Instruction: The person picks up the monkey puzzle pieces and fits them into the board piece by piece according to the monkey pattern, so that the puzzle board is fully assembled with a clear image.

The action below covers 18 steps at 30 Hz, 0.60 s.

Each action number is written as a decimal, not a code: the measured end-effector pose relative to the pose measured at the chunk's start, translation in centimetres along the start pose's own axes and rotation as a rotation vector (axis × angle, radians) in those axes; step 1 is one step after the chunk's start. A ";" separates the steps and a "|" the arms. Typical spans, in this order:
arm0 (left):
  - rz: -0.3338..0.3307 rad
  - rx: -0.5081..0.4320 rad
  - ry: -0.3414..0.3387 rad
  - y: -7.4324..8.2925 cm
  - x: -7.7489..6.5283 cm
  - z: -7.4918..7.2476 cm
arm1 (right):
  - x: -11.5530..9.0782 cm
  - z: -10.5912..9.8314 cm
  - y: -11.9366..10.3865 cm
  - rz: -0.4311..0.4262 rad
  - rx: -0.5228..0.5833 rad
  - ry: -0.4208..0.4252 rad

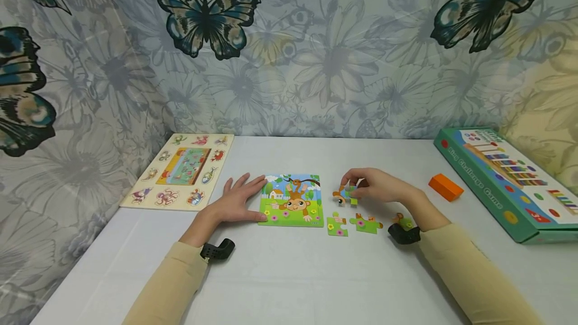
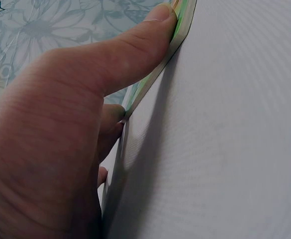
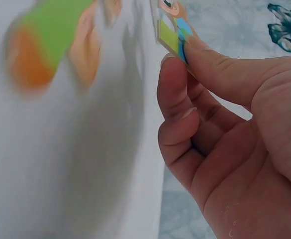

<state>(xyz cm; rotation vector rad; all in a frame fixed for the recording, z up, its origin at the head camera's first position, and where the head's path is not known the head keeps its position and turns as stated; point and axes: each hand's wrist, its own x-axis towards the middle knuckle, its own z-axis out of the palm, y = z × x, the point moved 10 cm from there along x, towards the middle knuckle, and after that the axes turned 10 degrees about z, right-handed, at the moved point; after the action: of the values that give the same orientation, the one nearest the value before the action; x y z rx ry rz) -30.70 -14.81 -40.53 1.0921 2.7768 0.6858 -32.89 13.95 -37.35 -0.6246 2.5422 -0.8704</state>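
A square picture puzzle board [image 1: 293,207] showing a monkey in a green garden lies in the middle of the white table. My left hand [image 1: 237,202] rests at its left side with fingers spread; in the left wrist view the thumb [image 2: 135,47] lies on the board's edge. To the right of the board, my right hand [image 1: 381,184] pinches a puzzle piece [image 3: 171,37] between thumb and fingertips. Below that hand lie loose pieces: a green one [image 1: 336,225] close to the board, another [image 1: 368,224] beside it, and one [image 1: 406,222] partly hidden by the right wristband.
At the back left lies a wooden board [image 1: 135,198] with small animal pictures around a central panel. An orange block [image 1: 445,187] sits right of my right hand, beside a green game box [image 1: 483,194]. Butterfly-print cloth [image 1: 316,89] hangs behind the table.
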 end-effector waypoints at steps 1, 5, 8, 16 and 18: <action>0.002 0.003 0.000 0.0 0.0 0.0 | 0.3 0.2 -0.3 -0.008 0.001 -0.002; 0.003 0.005 -0.003 0.0 0.0 0.0 | 1.3 1.0 -1.8 -0.047 0.018 -0.018; 0.003 0.001 -0.001 0.0 0.0 -0.1 | 2.0 1.6 -2.9 -0.073 0.040 -0.039; 0.002 0.002 0.000 -0.3 0.0 0.1 | 3.9 3.1 -5.0 -0.087 0.034 -0.058; 0.002 0.000 0.000 -0.3 0.0 0.1 | 4.3 3.5 -5.3 -0.094 0.024 -0.060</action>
<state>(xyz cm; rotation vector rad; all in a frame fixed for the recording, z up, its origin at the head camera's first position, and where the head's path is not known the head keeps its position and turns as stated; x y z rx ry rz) -30.88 -14.96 -40.76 1.0952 2.7760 0.6857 -33.22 6.30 -37.33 -0.7567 2.4622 -0.8992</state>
